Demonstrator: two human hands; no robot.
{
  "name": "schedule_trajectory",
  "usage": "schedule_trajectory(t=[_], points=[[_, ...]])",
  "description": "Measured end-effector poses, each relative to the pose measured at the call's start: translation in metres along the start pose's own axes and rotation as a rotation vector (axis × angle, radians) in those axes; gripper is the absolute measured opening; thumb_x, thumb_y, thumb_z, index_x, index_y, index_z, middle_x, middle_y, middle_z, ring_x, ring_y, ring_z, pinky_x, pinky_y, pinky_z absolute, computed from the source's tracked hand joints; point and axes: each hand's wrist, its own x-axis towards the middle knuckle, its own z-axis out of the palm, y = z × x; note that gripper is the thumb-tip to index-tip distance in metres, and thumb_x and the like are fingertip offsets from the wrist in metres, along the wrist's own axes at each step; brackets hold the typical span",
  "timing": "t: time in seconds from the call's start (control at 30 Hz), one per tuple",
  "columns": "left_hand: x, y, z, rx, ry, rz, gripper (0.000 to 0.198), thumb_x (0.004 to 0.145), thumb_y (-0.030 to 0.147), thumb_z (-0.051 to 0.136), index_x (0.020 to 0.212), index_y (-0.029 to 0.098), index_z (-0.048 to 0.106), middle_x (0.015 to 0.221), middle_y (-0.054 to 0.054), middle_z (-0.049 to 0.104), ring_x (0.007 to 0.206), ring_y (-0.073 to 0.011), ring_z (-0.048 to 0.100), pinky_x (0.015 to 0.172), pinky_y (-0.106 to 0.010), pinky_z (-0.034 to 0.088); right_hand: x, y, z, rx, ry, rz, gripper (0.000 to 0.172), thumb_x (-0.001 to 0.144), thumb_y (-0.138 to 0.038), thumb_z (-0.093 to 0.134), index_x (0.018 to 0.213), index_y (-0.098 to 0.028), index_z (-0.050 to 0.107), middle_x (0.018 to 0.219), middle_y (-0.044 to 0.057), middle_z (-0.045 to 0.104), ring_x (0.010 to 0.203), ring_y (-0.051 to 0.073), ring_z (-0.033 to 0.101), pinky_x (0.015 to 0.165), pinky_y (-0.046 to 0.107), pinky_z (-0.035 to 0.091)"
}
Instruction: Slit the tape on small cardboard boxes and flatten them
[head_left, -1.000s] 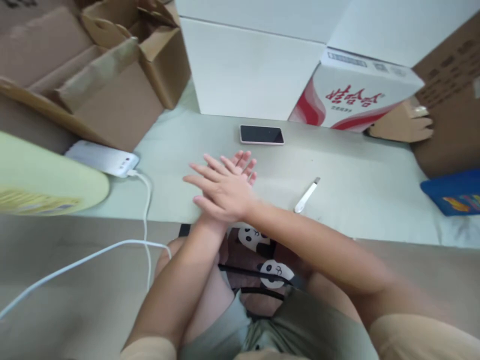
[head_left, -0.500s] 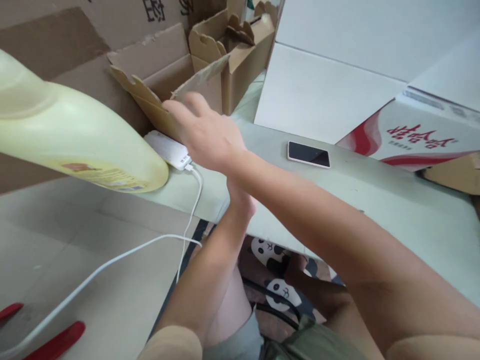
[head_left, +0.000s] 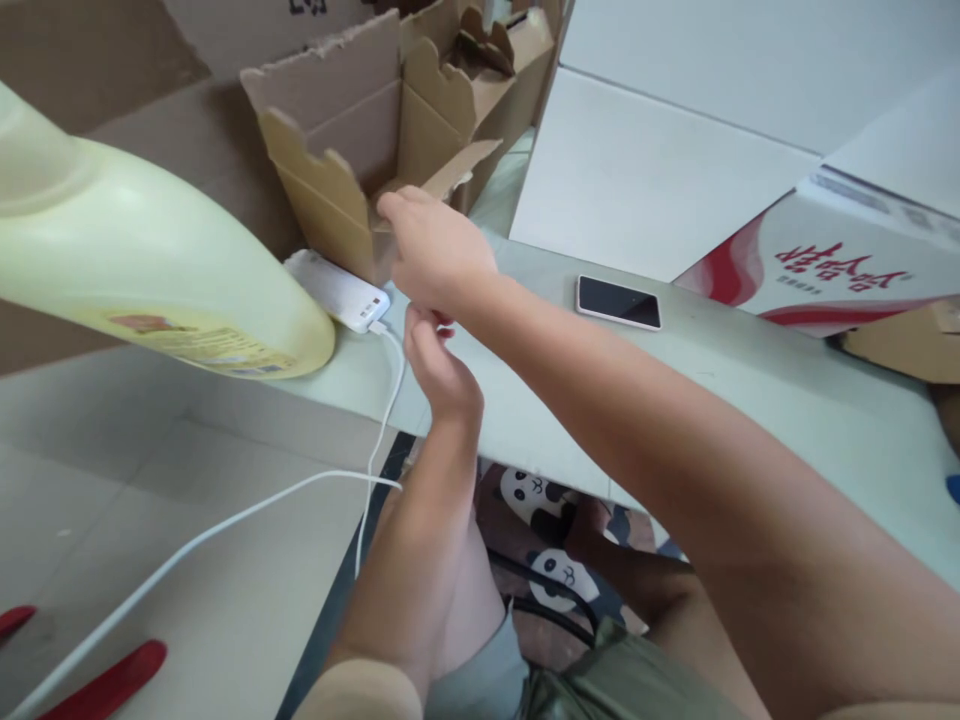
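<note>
An open cardboard box (head_left: 322, 195) with raised, notched flaps stands on the pale tabletop. At its near side is my right hand (head_left: 439, 245), fingers bent over the cardboard edge and closed on it. Just below, my left hand (head_left: 442, 370) is held upright with curled fingers. Its fingertips are partly covered by my right hand, so what they hold, if anything, is hidden. Left of both hands lies a white power bank (head_left: 341, 292) with a white cable (head_left: 394, 375) plugged into its end.
A large pale yellow bottle (head_left: 172, 250) looms at left. A phone (head_left: 619, 302) lies on the table (head_left: 750, 390) to the right. Behind stand another cardboard box (head_left: 517, 90), white panels (head_left: 637, 170) and a red-and-white carton (head_left: 832, 255). A thick white cord (head_left: 225, 520) crosses below.
The box's near flap has tipped away to the right, opening up its inside. My right hand has lowered slightly and closed. My left hand has come up and left, more into view.
</note>
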Motion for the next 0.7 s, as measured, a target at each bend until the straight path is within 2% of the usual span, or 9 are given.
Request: schedule_trajectory(t=[0.13, 0.27, 0.33, 0.4, 0.47, 0.53, 0.57, 0.63, 0.7], points=[[-0.009, 0.01, 0.001, 0.017, 0.041, 0.247, 0.031, 0.097, 0.041, 0.042, 0.072, 0.023, 0.043, 0.078, -0.001, 0.043, 0.076, -0.017, 0.046, 0.073, -0.031, 0.037, -0.01, 0.015, -0.004, -0.011, 0.033, 0.025, 0.033, 0.098, -0.002, 0.04, 0.122, -0.012, 0.06, 0.134, 0.005, 0.065, 0.13, 0.02, 0.062, 0.115, 0.035, 0.047], [-0.007, 0.029, -0.002, 0.042, 0.148, 0.64, 0.022, 0.093, 0.027, 0.043, 0.072, 0.024, 0.044, 0.076, -0.002, 0.04, 0.077, -0.0207, 0.045, 0.081, -0.038, 0.038, -0.027, 0.037, -0.012, 0.011, 0.188, 0.063, 0.044, 0.09, 0.004, 0.042, 0.119, -0.019, 0.065, 0.136, 0.004, 0.066, 0.129, 0.019, 0.062, 0.113, 0.032, 0.05], [-0.002, 0.04, -0.007, 0.037, 0.223, 0.816, 0.021, 0.091, 0.023, 0.044, 0.07, 0.025, 0.041, 0.075, -0.002, 0.036, 0.078, -0.0225, 0.046, 0.083, -0.041, 0.038, -0.049, 0.052, -0.019, 0.033, 0.262, 0.078, 0.044, 0.087, 0.004, 0.042, 0.108, -0.022, 0.07, 0.131, 0.004, 0.069, 0.124, 0.019, 0.065, 0.111, 0.032, 0.053], [0.006, 0.046, -0.014, 0.038, 0.238, 0.876, 0.02, 0.089, 0.021, 0.045, 0.07, 0.025, 0.04, 0.076, -0.003, 0.036, 0.081, -0.0231, 0.048, 0.083, -0.043, 0.039, -0.084, 0.068, -0.027, 0.073, 0.327, 0.061, 0.034, 0.088, -0.004, 0.046, 0.091, -0.025, 0.073, 0.12, 0.005, 0.074, 0.11, 0.02, 0.07, 0.104, 0.034, 0.058], [0.014, 0.044, -0.019, 0.027, 0.186, 0.796, 0.017, 0.089, 0.022, 0.045, 0.073, 0.025, 0.045, 0.08, -0.003, 0.042, 0.085, -0.0221, 0.052, 0.083, -0.042, 0.041, -0.13, 0.085, -0.034, 0.131, 0.437, 0.003, 0.031, 0.088, -0.011, 0.05, 0.08, -0.03, 0.073, 0.107, 0.005, 0.078, 0.097, 0.021, 0.073, 0.09, 0.036, 0.062], [0.021, 0.035, -0.021, 0.019, 0.09, 0.619, 0.015, 0.094, 0.03, 0.046, 0.082, 0.026, 0.054, 0.088, -0.002, 0.053, 0.093, -0.0209, 0.058, 0.087, -0.04, 0.044, -0.18, 0.102, -0.04, 0.202, 0.557, -0.108, 0.032, 0.084, -0.008, 0.055, 0.076, -0.033, 0.074, 0.094, 0.003, 0.077, 0.086, 0.02, 0.073, 0.077, 0.037, 0.062], [0.023, 0.029, -0.021, 0.023, 0.02, 0.513, 0.017, 0.095, 0.037, 0.047, 0.088, 0.026, 0.058, 0.096, -0.003, 0.059, 0.1, -0.0207, 0.06, 0.089, -0.039, 0.046, -0.205, 0.109, -0.041, 0.245, 0.6, -0.174, 0.032, 0.082, -0.007, 0.058, 0.076, -0.033, 0.075, 0.086, 0.002, 0.075, 0.079, 0.018, 0.072, 0.07, 0.035, 0.06], [0.023, 0.016, -0.016, 0.036, -0.163, 0.31, 0.032, 0.096, 0.054, 0.049, 0.103, 0.028, 0.065, 0.115, -0.003, 0.067, 0.117, -0.0221, 0.062, 0.096, -0.038, 0.05, -0.248, 0.122, -0.042, 0.336, 0.626, -0.158, 0.031, 0.082, -0.005, 0.062, 0.077, -0.033, 0.076, 0.082, 0.002, 0.072, 0.075, 0.017, 0.071, 0.065, 0.035, 0.058], [0.018, 0.007, -0.008, 0.043, -0.369, 0.148, 0.045, 0.094, 0.068, 0.051, 0.111, 0.03, 0.068, 0.132, -0.004, 0.068, 0.131, -0.0252, 0.06, 0.1, -0.038, 0.052, -0.282, 0.133, -0.041, 0.383, 0.654, -0.117, 0.028, 0.085, -0.009, 0.062, 0.08, -0.032, 0.078, 0.083, 0.003, 0.071, 0.075, 0.02, 0.07, 0.063, 0.038, 0.057]])
